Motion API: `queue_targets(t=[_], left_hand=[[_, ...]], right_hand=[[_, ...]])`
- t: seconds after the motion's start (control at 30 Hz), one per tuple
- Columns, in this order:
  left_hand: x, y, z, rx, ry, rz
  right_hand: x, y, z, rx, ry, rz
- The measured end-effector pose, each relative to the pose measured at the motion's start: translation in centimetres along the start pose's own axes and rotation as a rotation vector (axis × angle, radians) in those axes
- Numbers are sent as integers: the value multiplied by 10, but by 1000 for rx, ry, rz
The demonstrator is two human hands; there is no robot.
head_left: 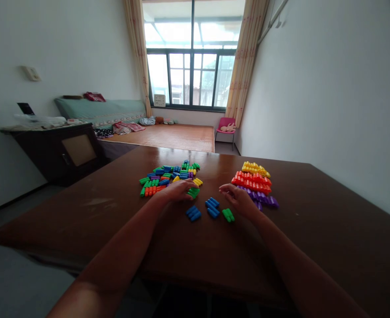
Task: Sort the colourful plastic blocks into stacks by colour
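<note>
My left hand (179, 191) is at the right edge of a mixed pile of plastic building blocks (153, 182), its thumb and fingers closed around a green block (193, 192). My right hand (240, 198) hovers over the table with its fingers stretched to the left and nothing visible in them. Below and between the hands lie blue blocks (213, 212), another blue block (193, 213) and a green block (228, 215). Beside my right hand are rows of joined blocks: yellow (256, 169), orange-red (251, 182) and purple (264, 199), partly hidden by that hand.
The blocks lie on a dark brown table (314, 207). Beyond its far edge stand a low bed (181, 137) and a pink chair (226, 124). A dark cabinet (52, 154) is at the left, and a white wall (340, 88) runs along the right.
</note>
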State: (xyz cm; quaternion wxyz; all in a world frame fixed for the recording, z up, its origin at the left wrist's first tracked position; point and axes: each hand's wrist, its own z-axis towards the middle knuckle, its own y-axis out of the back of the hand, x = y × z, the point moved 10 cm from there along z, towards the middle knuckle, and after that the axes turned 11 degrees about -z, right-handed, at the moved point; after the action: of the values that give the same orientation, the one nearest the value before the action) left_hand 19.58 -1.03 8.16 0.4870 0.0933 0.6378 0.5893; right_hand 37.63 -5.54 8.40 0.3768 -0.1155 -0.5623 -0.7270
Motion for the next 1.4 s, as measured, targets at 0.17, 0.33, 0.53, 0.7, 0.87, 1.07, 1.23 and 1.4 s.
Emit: queue_targets(t=[0.17,0.33,0.53,0.7,0.87,1.07,1.23,1.4], left_hand=[[-16,6,-4,13,-60,30],[-44,0,2,5,-159,-110],[-63,-34,9,93,-331,-226],[-45,-36,13,54,-298,-220],[-38,-27,15,18,-259,-226],[-29,-26,18,-33,-221,-195],[-22,-20,15,-62,-235,-159],[-13,-12,14,-154,-183,-136]], right_hand=[[-6,11,-10,226,39,-126],[0,-7,-34,611,105,-87],[2,-20,-37,693,136,-105],[-7,-2,-22,519,60,-159],[-82,107,4,-64,-186,176],[-254,206,-46,-596,-791,-250],[-303,207,-65,-482,-911,-631],[-330,199,-61,-367,-884,-530]])
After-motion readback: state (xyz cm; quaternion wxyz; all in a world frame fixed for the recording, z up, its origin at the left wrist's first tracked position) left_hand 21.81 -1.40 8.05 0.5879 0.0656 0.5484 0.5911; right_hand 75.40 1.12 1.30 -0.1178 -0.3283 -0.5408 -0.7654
